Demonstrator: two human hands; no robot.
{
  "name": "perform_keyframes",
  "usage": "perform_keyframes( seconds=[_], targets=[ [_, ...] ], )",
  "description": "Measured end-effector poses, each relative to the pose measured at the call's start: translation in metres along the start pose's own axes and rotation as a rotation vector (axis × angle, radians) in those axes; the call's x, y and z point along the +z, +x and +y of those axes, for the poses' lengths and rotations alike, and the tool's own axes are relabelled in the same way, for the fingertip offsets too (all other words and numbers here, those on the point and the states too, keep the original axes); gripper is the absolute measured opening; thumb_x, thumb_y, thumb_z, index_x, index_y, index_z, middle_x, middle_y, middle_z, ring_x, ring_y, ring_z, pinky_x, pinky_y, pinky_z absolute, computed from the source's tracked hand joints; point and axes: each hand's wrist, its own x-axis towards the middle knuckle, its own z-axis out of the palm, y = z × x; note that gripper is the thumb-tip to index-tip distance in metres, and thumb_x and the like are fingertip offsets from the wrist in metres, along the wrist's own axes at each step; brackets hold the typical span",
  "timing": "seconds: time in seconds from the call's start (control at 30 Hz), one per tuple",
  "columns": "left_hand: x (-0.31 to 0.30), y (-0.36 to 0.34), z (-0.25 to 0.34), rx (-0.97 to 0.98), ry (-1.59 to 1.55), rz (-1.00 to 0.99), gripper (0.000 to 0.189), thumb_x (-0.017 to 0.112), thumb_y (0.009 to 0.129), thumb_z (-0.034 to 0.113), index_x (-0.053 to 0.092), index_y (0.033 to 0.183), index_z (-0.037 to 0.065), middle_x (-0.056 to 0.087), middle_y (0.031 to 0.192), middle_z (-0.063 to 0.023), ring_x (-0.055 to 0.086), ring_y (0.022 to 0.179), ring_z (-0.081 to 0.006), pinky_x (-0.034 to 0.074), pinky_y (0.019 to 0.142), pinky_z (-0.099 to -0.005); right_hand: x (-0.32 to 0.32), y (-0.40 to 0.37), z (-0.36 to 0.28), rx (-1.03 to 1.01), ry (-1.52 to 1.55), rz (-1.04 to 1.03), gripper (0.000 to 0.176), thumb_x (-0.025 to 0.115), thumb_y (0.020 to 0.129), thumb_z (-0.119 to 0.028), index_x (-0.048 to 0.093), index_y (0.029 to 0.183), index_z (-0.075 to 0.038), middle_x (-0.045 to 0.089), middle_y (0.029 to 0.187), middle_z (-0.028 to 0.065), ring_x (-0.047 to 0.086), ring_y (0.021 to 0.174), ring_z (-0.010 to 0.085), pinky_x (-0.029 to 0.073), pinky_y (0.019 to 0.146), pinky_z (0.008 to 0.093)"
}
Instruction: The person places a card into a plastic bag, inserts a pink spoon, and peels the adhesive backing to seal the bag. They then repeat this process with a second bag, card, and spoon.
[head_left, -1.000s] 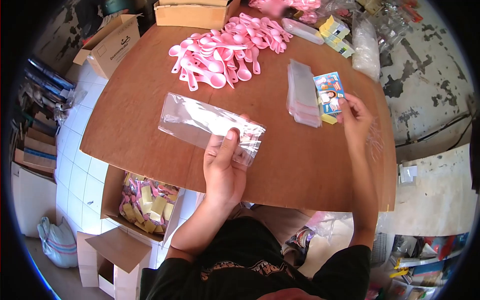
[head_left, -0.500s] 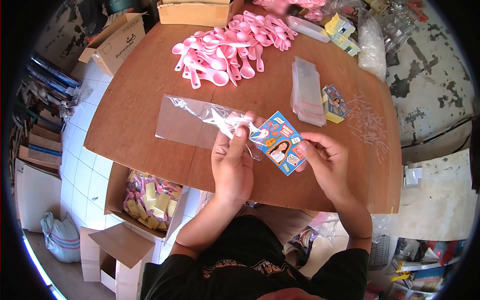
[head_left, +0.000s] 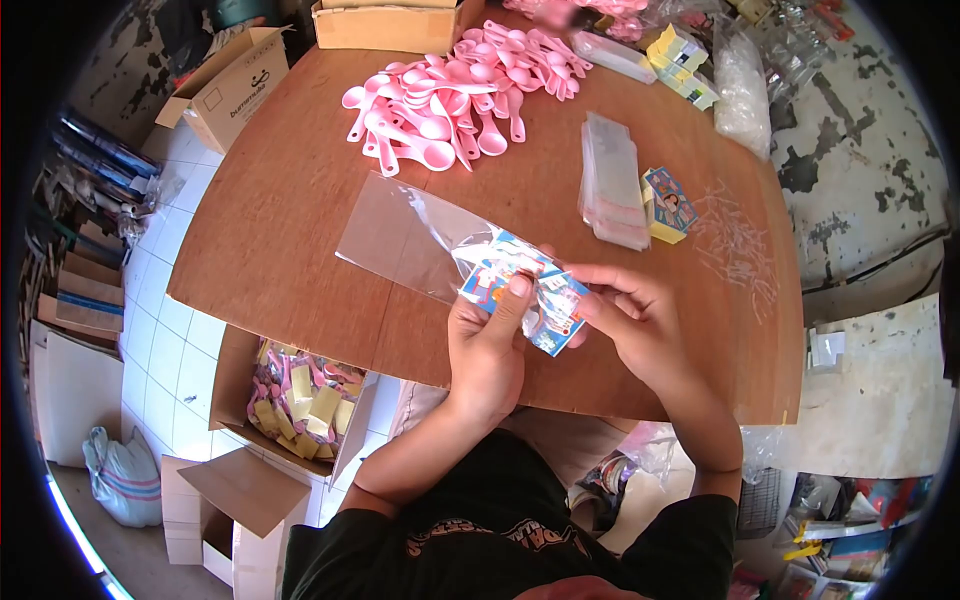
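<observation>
My left hand (head_left: pixel 488 355) is closed on a clear plastic bag (head_left: pixel 395 235), thumb on top. A blue printed card (head_left: pixel 550 338) lies within the bag's open end, its picture partly hidden by glare and my thumb. With fingertips pinched, my right hand (head_left: pixel 645 325) holds the card's right end. The far end of the bag stretches left over the wooden table (head_left: pixel 270 220). Beyond my right hand are a stack of flat clear bags (head_left: pixel 610 185) and a small pile of printed cards (head_left: pixel 669 205).
A heap of pink plastic spoons (head_left: pixel 440 105) covers the table's back middle. Thin clear strips (head_left: pixel 735 245) are scattered at the right. Below the left edge, a carton (head_left: pixel 235 375) holds packed pink items and yellowish cards. Another open carton (head_left: pixel 245 485) stands on the floor.
The card has moved left into the bag's open end, with my right hand following. My left hand has shifted slightly right and down, and the bag now slants more.
</observation>
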Motion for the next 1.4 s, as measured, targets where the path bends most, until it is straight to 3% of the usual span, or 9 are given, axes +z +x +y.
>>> perform_keyframes(
  seconds=[0.1, 0.2, 0.4, 0.47, 0.57, 0.8, 0.87, 0.93, 1.4],
  targets=[
    [0.001, 0.002, 0.005, 0.069, -0.042, 0.005, 0.034, 0.055, 0.094, 0.018, 0.052, 0.121, -0.002, 0.063, 0.11, -0.0128, 0.063, 0.097, -0.0195, 0.053, 0.081, -0.0339, -0.005, 0.001, 0.004, 0.007, 0.296, -0.175, 0.034, 0.059, 0.09, -0.002, 0.054, 0.123, 0.005, 0.065, 0.101, 0.0129, 0.062, 0.08, 0.0123, 0.052, 0.071, 0.0241],
    [0.005, -0.003, 0.01, -0.008, -0.062, -0.021, 0.033, 0.056, 0.094, 0.018, 0.052, 0.12, -0.002, 0.062, 0.114, -0.0126, 0.062, 0.101, -0.0198, 0.051, 0.086, -0.0344, -0.004, 0.0, 0.008, 0.009, 0.17, -0.14, 0.035, 0.058, 0.089, 0.001, 0.052, 0.124, 0.005, 0.064, 0.102, 0.0128, 0.063, 0.086, 0.0143, 0.053, 0.077, 0.0266],
    [0.008, -0.01, -0.001, -0.07, -0.087, -0.023, 0.028, 0.056, 0.093, 0.015, 0.055, 0.118, 0.003, 0.056, 0.125, -0.0128, 0.057, 0.111, -0.0198, 0.045, 0.096, -0.0376, 0.007, 0.001, 0.012, -0.135, 0.089, -0.009, 0.016, 0.062, 0.086, 0.004, 0.06, 0.102, 0.004, 0.064, 0.095, 0.0098, 0.064, 0.088, 0.0137, 0.053, 0.079, 0.0265],
    [0.005, -0.01, -0.007, -0.075, -0.102, -0.039, 0.028, 0.056, 0.094, 0.015, 0.056, 0.118, 0.003, 0.055, 0.129, -0.0121, 0.056, 0.112, -0.0167, 0.046, 0.093, -0.0316, 0.013, -0.002, 0.011, -0.212, -0.09, 0.038, 0.012, 0.064, 0.085, 0.003, 0.06, 0.097, 0.003, 0.064, 0.094, 0.0081, 0.063, 0.088, 0.0124, 0.053, 0.079, 0.0262],
    [0.008, -0.011, -0.011, -0.088, -0.195, -0.082, 0.034, 0.054, 0.095, 0.015, 0.05, 0.127, 0.003, 0.043, 0.141, -0.0124, 0.046, 0.123, -0.0181, 0.034, 0.105, -0.0354, 0.022, -0.001, 0.011, -0.201, -0.037, 0.065, 0.013, 0.063, 0.086, 0.003, 0.059, 0.098, 0.002, 0.064, 0.092, 0.0064, 0.062, 0.089, 0.011, 0.052, 0.079, 0.0255],
    [0.005, -0.011, -0.003, -0.039, -0.015, -0.085, 0.042, 0.05, 0.095, 0.019, 0.039, 0.134, 0.007, 0.041, 0.141, -0.0135, 0.045, 0.125, -0.0223, 0.037, 0.104, -0.0413, 0.02, -0.003, 0.005, 0.027, 0.079, 0.074, 0.024, 0.063, 0.087, -0.004, 0.052, 0.108, 0.0, 0.063, 0.093, 0.0057, 0.059, 0.077, 0.0064, 0.048, 0.058, 0.0209],
    [0.003, -0.003, 0.002, 0.219, -0.219, -0.09, 0.044, 0.049, 0.095, 0.018, 0.035, 0.136, 0.008, 0.044, 0.138, -0.0139, 0.046, 0.124, -0.0247, 0.038, 0.103, -0.0436, 0.022, -0.005, 0.0, 0.067, 0.1, 0.098, 0.026, 0.063, 0.088, -0.006, 0.052, 0.111, 0.0, 0.063, 0.092, 0.0053, 0.058, 0.073, 0.0056, 0.046, 0.054, 0.02],
    [0.0, 0.0, 0.007, 0.277, -0.237, -0.018, 0.048, 0.054, 0.094, 0.018, 0.035, 0.136, 0.005, 0.049, 0.131, -0.0165, 0.049, 0.122, -0.0296, 0.041, 0.101, -0.0451, 0.022, -0.007, -0.002, 0.155, 0.1, 0.012, 0.028, 0.061, 0.089, -0.007, 0.052, 0.115, 0.001, 0.063, 0.087, 0.0051, 0.058, 0.072, 0.0056, 0.045, 0.052, 0.0191],
    [0.001, -0.011, 0.005, 0.176, -0.216, -0.058, 0.047, 0.047, 0.097, 0.019, 0.033, 0.137, 0.002, 0.051, 0.13, -0.0215, 0.055, 0.116, -0.0324, 0.049, 0.091, -0.0392, 0.037, -0.01, 0.024, 0.22, 0.295, -0.029, 0.015, 0.059, 0.088, 0.001, 0.061, 0.102, 0.004, 0.066, 0.088, 0.009, 0.063, 0.079, 0.0109, 0.052, 0.07, 0.0256]
  ],
)
